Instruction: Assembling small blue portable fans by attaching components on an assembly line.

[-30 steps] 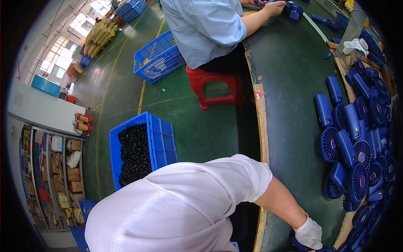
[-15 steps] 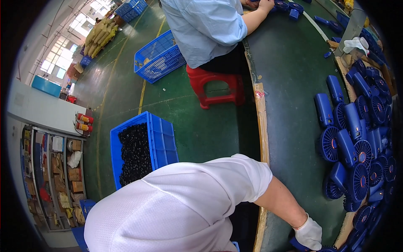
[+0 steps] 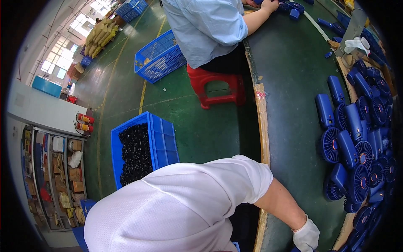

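Observation:
My left hand, in a white glove, is at the lower edge of the picture, over the green work table. Its fingers curl down around a blue handheld fan, of which only a sliver shows; the rest is cut off by the frame. To the right of the hand lies a large heap of dark blue handheld fans, with round grilles and flat handles, some overlapping. My right hand is out of the picture.
A co-worker in a light blue shirt sits on a red stool, hands on blue fans at the table's far end. On the floor stand a blue crate of small black parts and a blue basket. Cardboard strips edge the table.
My left hand has shifted slightly down and left, so less of the blue fan under it shows. The co-worker's hands have moved a little to the right.

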The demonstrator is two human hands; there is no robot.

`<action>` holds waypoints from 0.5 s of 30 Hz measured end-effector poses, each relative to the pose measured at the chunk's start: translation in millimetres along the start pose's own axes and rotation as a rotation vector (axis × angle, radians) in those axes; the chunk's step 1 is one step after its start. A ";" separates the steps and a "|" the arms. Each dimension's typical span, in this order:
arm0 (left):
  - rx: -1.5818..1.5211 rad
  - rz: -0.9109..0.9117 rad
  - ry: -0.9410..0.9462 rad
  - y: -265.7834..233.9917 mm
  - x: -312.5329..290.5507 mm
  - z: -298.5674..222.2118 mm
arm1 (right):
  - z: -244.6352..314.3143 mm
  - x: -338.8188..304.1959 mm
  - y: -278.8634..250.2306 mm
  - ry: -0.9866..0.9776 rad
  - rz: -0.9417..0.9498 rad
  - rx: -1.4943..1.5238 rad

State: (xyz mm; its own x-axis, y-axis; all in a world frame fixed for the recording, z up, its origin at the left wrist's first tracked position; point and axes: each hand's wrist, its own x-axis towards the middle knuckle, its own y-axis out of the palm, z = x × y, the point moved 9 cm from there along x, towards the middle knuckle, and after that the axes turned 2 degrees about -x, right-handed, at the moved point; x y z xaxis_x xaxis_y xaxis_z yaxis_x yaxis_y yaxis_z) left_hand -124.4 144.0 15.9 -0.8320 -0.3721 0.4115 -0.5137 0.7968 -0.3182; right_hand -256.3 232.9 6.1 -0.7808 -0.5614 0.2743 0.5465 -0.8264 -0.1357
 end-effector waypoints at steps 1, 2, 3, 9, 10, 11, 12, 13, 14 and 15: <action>-0.003 0.004 0.008 0.4 1.7 -3.2 | 2.0 1.4 -1.6 -0.003 -0.001 0.003; -0.003 0.017 -0.007 1.3 2.6 -4.2 | 3.3 2.3 -2.1 -0.004 0.001 0.007; -0.002 0.029 -0.024 1.8 3.0 -4.2 | 4.0 2.9 -1.7 -0.004 0.006 0.012; 0.004 0.048 -0.025 1.7 1.3 -4.8 | 6.3 3.1 6.6 0.008 0.039 0.046; 0.005 0.047 -0.027 1.4 1.1 -4.4 | 6.5 2.6 9.3 0.012 0.047 0.052; 0.001 0.053 -0.036 1.5 1.1 -3.4 | 6.7 2.1 11.8 0.015 0.054 0.059; -0.002 0.060 -0.045 1.8 1.0 -2.6 | 7.2 1.5 14.3 0.017 0.062 0.065; -0.005 0.062 -0.043 0.7 1.0 -5.2 | 8.3 1.7 15.0 0.019 0.065 0.069; -0.022 0.048 -0.041 -2.6 0.6 -8.5 | 9.6 1.9 15.7 0.020 0.068 0.073; -0.040 0.034 -0.039 -4.8 0.7 -10.7 | 11.0 2.1 16.2 0.021 0.071 0.076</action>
State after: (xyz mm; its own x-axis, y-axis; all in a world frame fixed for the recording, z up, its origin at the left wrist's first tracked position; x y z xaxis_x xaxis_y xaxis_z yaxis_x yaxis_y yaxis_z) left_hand -120.3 144.9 26.8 -0.8569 -0.3621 0.3668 -0.4767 0.8275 -0.2967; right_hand -245.8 218.8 14.9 -0.7449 -0.6198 0.2469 0.6214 -0.7793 -0.0812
